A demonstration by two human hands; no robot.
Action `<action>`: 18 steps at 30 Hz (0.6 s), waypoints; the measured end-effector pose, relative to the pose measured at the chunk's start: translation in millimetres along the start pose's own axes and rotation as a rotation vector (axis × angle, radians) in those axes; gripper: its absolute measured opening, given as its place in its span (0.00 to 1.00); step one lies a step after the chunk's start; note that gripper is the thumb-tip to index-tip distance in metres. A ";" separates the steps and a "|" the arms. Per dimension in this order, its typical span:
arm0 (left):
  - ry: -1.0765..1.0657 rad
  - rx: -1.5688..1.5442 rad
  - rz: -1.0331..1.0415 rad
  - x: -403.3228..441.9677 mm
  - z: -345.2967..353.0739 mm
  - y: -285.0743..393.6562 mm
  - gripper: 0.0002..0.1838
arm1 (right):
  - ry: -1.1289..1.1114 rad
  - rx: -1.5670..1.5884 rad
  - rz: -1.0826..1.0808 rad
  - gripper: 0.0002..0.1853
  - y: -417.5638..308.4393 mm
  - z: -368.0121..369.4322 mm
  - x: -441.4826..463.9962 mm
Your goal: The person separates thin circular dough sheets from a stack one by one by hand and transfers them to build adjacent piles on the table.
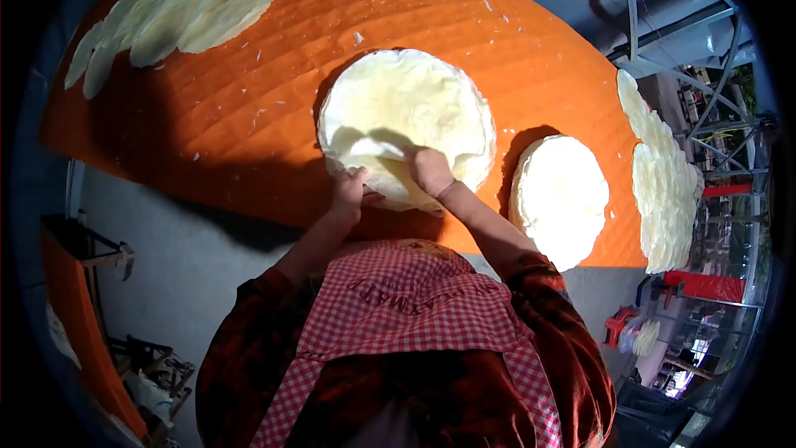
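Observation:
A round stack of thin pale sheets (pixel 406 104) lies on the orange tabletop in front of me. At its near left edge my left hand (pixel 351 189) is closed, with its fingertips on the edge of a sheet. My right hand (pixel 431 171) is closed over the near part of the stack, and the sheet between the two hands is lifted and folded. What the curled right fingers hold is hidden under the hand. To the right of my right forearm sits a second round stack (pixel 560 199), brightly lit.
Overlapping pale sheets (pixel 224 0) cover the table's far left, and more sheets (pixel 663 182) hang over its right end. The orange table (pixel 274 116) carries small white scraps. Metal frames stand at the right, a red stool (pixel 618 325) below them.

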State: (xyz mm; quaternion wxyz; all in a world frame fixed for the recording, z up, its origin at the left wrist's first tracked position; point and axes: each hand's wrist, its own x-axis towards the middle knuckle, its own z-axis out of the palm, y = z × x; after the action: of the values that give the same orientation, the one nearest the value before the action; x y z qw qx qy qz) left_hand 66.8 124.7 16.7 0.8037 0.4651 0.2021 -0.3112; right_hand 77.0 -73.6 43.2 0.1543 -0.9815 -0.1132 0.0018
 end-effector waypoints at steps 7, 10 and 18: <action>-0.051 0.020 0.086 13.2 -5.4 -17.7 0.18 | 0.074 -0.168 -0.145 0.25 -49.3 -6.0 -23.5; -0.134 -0.068 0.059 15.8 -6.1 -12.5 0.20 | 0.135 -0.130 -0.131 0.30 -55.9 2.7 -43.7; -0.076 -0.033 0.291 16.0 -15.1 19.6 0.27 | 0.148 0.387 -0.068 0.05 -30.5 -188.8 31.6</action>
State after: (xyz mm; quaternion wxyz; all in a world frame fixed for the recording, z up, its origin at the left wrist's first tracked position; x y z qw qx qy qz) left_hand 91.4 140.2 11.7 0.8550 0.4640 0.1071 -0.2053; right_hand 108.3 -95.3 233.2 0.3476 -0.9268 -0.1320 -0.0538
